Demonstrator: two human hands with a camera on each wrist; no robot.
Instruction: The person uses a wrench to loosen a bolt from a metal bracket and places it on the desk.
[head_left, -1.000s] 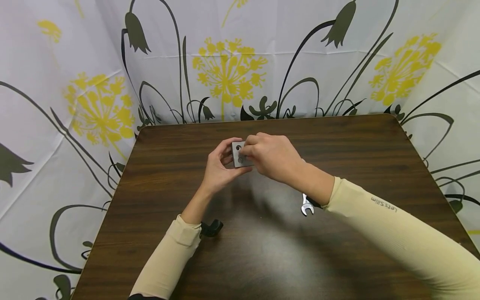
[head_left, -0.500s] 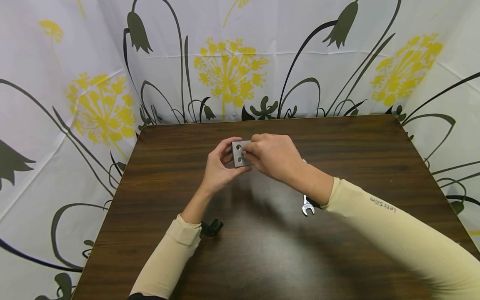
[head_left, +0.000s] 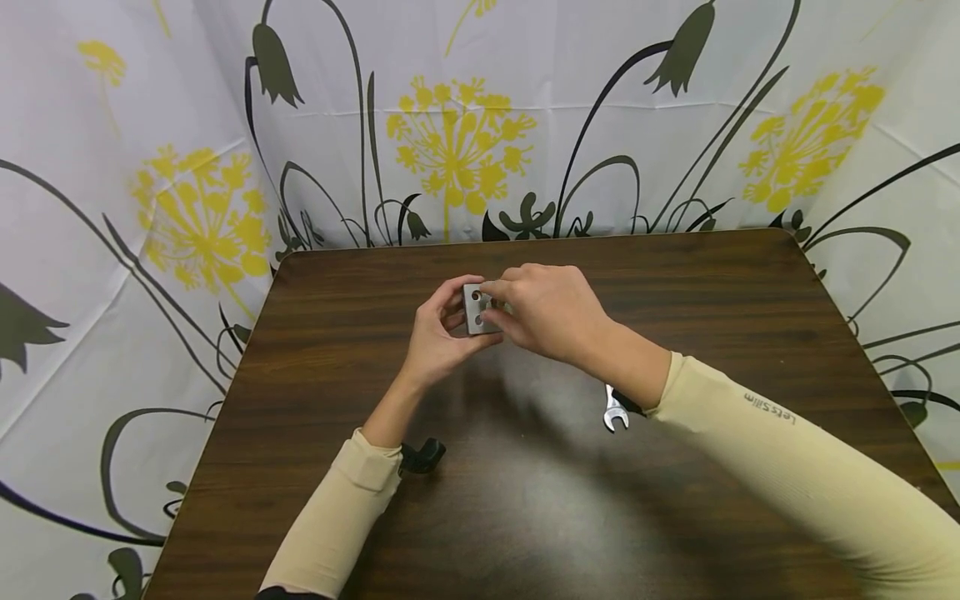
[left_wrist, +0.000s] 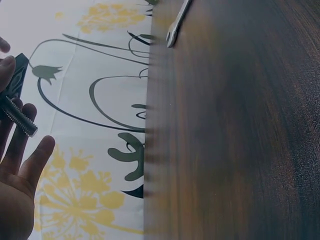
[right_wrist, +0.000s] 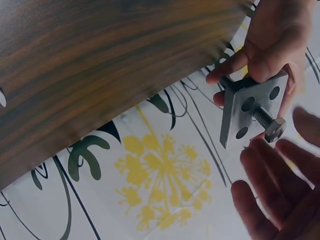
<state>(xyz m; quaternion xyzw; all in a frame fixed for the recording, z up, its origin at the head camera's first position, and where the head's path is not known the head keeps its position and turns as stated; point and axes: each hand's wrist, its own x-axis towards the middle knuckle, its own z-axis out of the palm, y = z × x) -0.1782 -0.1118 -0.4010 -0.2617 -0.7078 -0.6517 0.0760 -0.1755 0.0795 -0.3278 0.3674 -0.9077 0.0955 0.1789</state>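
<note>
My left hand (head_left: 442,333) grips a grey metal plate (right_wrist: 252,102) by its edges, above the table. Several round holes pierce the plate. A hex bolt (right_wrist: 267,122) sits in one of them, its head and part of its thread standing out from the near face. In the left wrist view, a threaded bolt end (left_wrist: 19,117) juts from the other side, beside the left fingers. My right hand (head_left: 551,312) is at the bolt, thumb and forefinger spread to either side of its head, which shows uncovered in the right wrist view.
An open-end wrench (head_left: 615,412) lies on the dark wooden table (head_left: 337,333), partly hidden under the right wrist. Behind the table hangs a white curtain (head_left: 570,67) with yellow flowers and dark stems. A black wrist mount (head_left: 423,457) is on the left forearm.
My right thumb and forefinger, closer together on the bolt before, have spread apart. The left hand and the plate stay where they were.
</note>
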